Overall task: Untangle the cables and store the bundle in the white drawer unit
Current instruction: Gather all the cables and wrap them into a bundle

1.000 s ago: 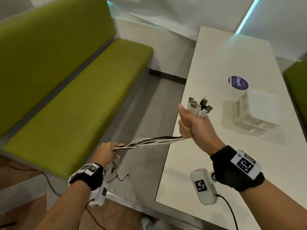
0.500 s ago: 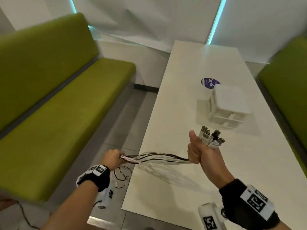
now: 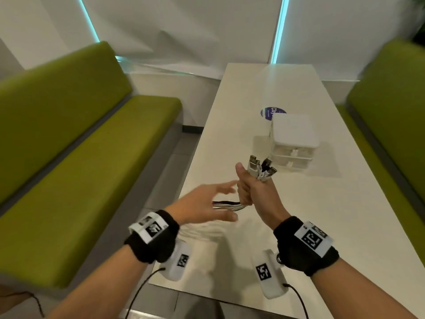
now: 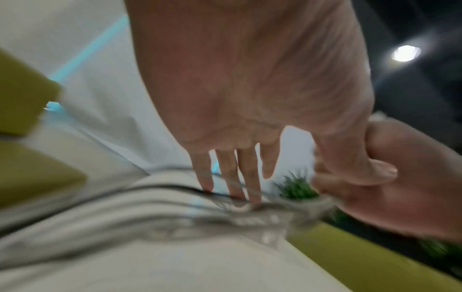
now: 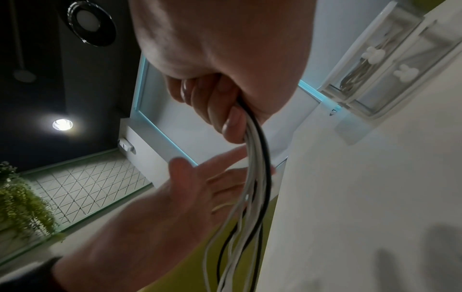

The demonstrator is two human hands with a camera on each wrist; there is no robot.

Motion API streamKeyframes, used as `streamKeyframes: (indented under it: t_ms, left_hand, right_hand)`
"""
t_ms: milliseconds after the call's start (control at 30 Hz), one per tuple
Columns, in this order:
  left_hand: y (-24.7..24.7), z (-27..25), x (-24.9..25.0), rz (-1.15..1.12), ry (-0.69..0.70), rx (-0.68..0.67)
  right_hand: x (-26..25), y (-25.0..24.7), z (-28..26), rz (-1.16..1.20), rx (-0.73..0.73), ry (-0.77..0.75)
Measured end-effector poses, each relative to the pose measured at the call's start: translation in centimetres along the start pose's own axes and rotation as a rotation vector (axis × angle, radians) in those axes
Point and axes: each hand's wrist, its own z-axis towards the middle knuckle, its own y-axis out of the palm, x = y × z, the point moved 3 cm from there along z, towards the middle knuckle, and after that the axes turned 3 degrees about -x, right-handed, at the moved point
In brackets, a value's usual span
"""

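My right hand (image 3: 251, 194) clenches the cables (image 5: 252, 177) just below their plugs, above the surface (image 3: 322, 215). My left hand (image 3: 204, 203), fingers spread, grasps nothing beside the strands. The white drawer unit (image 3: 293, 141) stands shut nearby; I judge the cables straightened, storing left.

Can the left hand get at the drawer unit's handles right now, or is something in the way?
Probably not directly. The right hand, gripping the cable bundle upright, sits between the open left hand and the drawer unit. The left would likely have to go around it.
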Motion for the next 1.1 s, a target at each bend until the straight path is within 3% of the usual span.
streamKeyframes:
  t_ms: [133,300,467,633,900,1100]
  left_hand:
    - [4.1,2.8,0.6,0.194,-0.037,0.011]
    - [6.2,3.4,1.2,0.439,0.081,0.07]
    - [6.6,6.1,1.7,0.367,0.08,-0.116]
    - [7.0,6.7,3.2,0.361,0.128,-0.128]
    - [6.1,4.4,3.8,0.285,0.064,-0.174]
    - [5.6,4.3,4.1,0.327,-0.062,-0.181]
  right_hand:
    - [0.0,-1.7,-0.1,0.005,0.003,0.038]
    - [0.3,-4.1,-2.0,0.051,-0.013,0.099]
    - [0.6,-8.1,-3.9,0.044,0.045,0.14]
    - [0.0,-10.6,-4.5,0.042,0.186,0.131]
    - [-0.8,-10.7,-5.0,-0.374,0.173,0.039]
    - [-1.4,-10.3,-5.4,-0.648,0.163,0.08]
